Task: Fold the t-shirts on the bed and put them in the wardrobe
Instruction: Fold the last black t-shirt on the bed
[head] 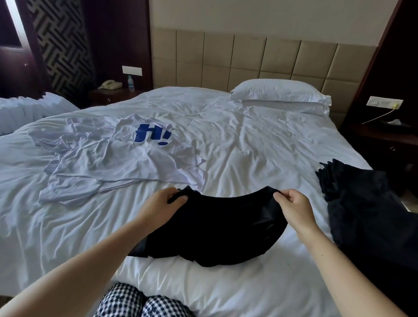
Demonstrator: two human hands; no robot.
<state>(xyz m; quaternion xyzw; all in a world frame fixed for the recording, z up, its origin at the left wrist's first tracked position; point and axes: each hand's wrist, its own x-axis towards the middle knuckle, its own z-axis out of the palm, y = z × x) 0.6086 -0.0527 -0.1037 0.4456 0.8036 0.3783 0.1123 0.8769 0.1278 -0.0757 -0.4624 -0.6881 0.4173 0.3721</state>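
The folding step is judged to be in hand. A black t-shirt (212,231) is spread on the bed (254,142) at lower centre of the frame. Its far edge is pinched at the left corner by the left hand (167,201) and at the right corner by the right hand (295,207), with fingers and thumb clamped on the cloth at both. That edge is raised in a shallow arc between the hands.

The long axis is seen to run left to right across the frame. Which end is the collar cannot be told.

The next move is judged to call for both corners being carried evenly towards the bottom of the frame, so that the edges meet. A crumpled white t-shirt (117,161) at centre left and a dark garment (373,221) at the right edge are not yet folded.
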